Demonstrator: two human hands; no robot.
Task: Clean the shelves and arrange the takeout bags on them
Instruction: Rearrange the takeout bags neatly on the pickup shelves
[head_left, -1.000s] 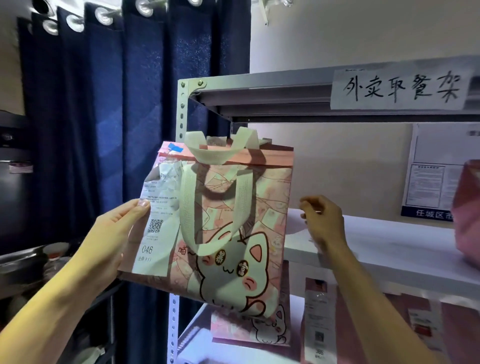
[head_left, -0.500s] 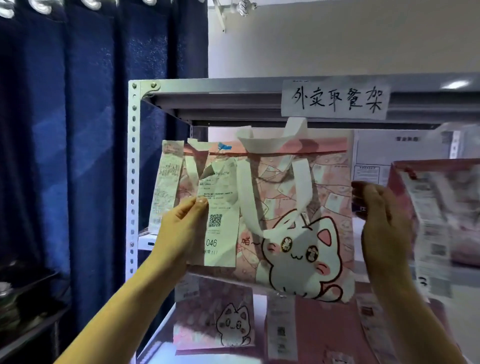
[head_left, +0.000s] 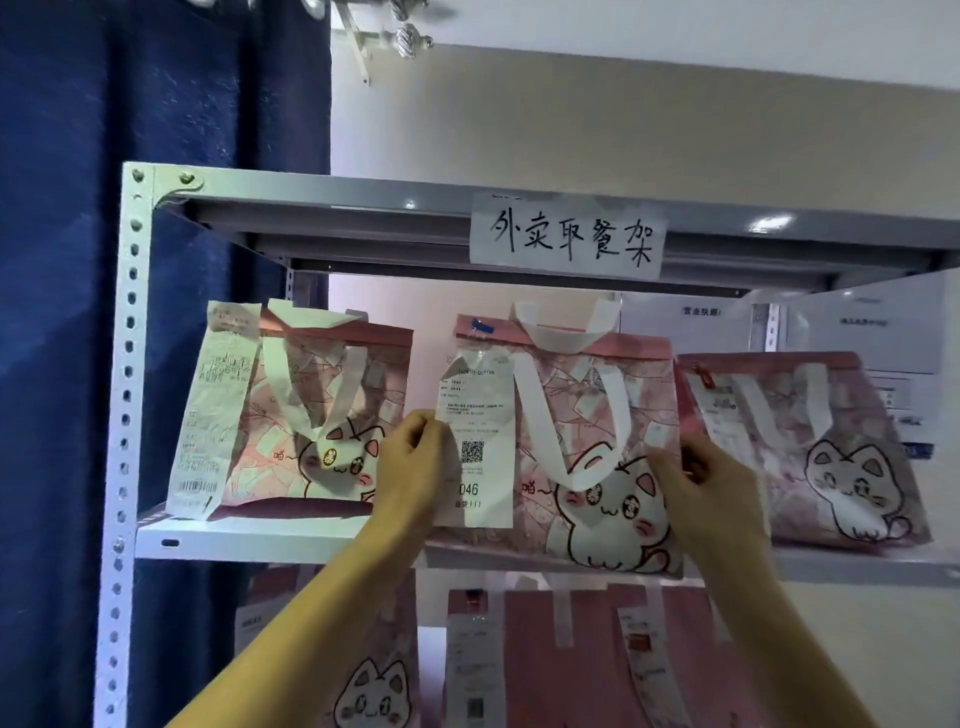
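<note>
So closest to the camera you've got both bare forearms reaching up at the rack. The left hand (head_left: 410, 462) has its fingers curled round the left edge of a pink takeout bag with a cartoon cat and white strap handles (head_left: 587, 457), right beside the long white receipt marked 046 (head_left: 475, 441) hanging off its front. The right hand (head_left: 711, 488) grips the bag's right edge the same way, thumb on the front. The bag sits at the front lip of the white metal shelf board (head_left: 260, 535), bottom edge hanging slightly over it, in the middle spot.

Left of it is another pink cat bag with a long crinkled receipt (head_left: 291, 415), right of it a third pink cat bag (head_left: 810, 447), almost touching the held one. More pink bags (head_left: 597, 660) on the shelf below. Up top a handwritten paper sign (head_left: 569, 241) is stuck on the grey upper shelf edge, dark blue curtain (head_left: 156, 104) off to the left.
</note>
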